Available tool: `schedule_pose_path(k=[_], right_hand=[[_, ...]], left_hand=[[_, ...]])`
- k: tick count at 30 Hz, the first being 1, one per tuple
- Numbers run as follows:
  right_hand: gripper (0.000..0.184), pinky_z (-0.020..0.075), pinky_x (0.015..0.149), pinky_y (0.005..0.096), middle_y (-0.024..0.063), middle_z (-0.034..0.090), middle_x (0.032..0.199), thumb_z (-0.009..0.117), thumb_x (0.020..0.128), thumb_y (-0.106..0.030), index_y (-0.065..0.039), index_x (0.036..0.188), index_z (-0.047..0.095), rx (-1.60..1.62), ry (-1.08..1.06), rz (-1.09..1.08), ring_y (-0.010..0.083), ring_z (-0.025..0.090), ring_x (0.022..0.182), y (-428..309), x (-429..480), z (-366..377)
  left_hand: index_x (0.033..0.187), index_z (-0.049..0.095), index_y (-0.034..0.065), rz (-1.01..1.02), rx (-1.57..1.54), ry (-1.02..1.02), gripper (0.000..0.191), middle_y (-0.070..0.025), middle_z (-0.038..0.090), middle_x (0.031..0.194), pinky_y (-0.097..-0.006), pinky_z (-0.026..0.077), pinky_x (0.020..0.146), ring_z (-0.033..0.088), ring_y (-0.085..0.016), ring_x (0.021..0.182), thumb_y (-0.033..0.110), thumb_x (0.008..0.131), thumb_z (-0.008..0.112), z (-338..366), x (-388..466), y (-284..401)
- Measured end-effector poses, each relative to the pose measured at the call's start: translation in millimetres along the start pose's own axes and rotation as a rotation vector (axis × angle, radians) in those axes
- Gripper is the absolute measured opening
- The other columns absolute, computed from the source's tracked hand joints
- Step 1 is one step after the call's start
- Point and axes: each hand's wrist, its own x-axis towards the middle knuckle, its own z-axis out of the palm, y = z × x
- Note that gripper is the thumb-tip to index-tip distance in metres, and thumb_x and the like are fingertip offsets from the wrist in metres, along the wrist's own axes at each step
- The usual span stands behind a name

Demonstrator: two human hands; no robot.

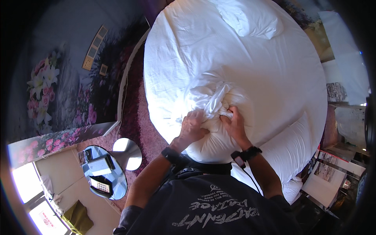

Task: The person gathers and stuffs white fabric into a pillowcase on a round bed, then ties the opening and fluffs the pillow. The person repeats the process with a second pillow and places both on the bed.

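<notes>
A large bundle of white bedding [210, 147], its top twisted and bunched, rests at the near edge of a round bed with a white sheet [273, 70]. My left hand [193, 126] lies on the left side of the bunched fabric, fingers bent over it; whether it grips the cloth cannot be made out. On the right side of the twist, my right hand [233, 123] pinches a fold of the white fabric between thumb and fingers. Both wrists wear dark bands, the right one with a small device and a cable.
A white pillow [289, 147] lies right of the bundle, and crumpled white bedding [252, 20] at the bed's far side. A small round glass table [122, 182] with a telephone [100, 186] stands at left. At lower right is a table with printed sheets [324, 182].
</notes>
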Motion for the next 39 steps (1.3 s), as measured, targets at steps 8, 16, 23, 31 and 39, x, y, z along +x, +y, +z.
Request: schedule_pose_path(k=[8,16,23,31,39], right_hand=[[0.045,0.0383,0.099,0.0461,0.0271,0.049,0.131,0.057,0.082,-0.013,0.009,0.121,0.051,-0.273,-0.016,-0.58,0.0411,0.05,0.115,-10,-20,5],[0.035,0.0383,0.094,0.0509,0.0136,0.066,0.108,0.062,0.077,-0.028,-0.008,0.106,0.064,-0.483,-0.377,-0.527,0.0354,0.053,0.113,0,33,59],[0.048,0.033,0.102,0.053,0.0271,0.052,0.125,0.06,0.079,-0.023,0.002,0.12,0.054,-0.148,-0.079,-0.506,0.0431,0.046,0.118,4,-9,20],[0.083,0.0248,0.108,0.0566,0.0261,0.029,0.148,0.077,0.069,-0.034,-0.005,0.139,0.043,-0.407,-0.208,-0.428,0.0454,0.029,0.134,-23,-115,-29],[0.097,0.0205,0.108,0.0609,0.0315,0.025,0.147,0.083,0.06,-0.041,-0.012,0.142,0.04,-0.496,-0.166,-0.473,0.0457,0.023,0.137,-19,-88,5]], left_hand=[[0.106,0.053,-0.0018,0.116,0.069,0.102,0.058,-0.0206,0.059,0.098,-0.0486,0.047,0.081,0.057,-0.041,0.093,0.016,0.058,0.08,6,2,-9],[0.096,0.052,0.0005,0.123,0.147,0.218,0.037,-0.0179,0.057,0.09,-0.049,0.046,0.073,0.055,-0.039,0.088,0.003,0.061,0.064,12,-2,-16],[0.104,0.055,0.0,0.133,0.07,0.166,0.045,-0.0191,0.06,0.099,-0.0475,0.049,0.079,0.057,-0.04,0.094,0.01,0.063,0.072,12,-1,-11],[0.108,0.055,-0.0012,0.076,0.027,0.156,0.051,-0.0209,0.061,0.102,-0.0465,0.049,0.083,0.058,-0.04,0.097,0.011,0.063,0.076,5,6,-1],[0.108,0.055,0.0001,0.017,0.05,0.121,0.05,-0.0215,0.062,0.1,-0.0462,0.051,0.079,0.059,-0.041,0.095,0.015,0.064,0.076,9,8,-7]])
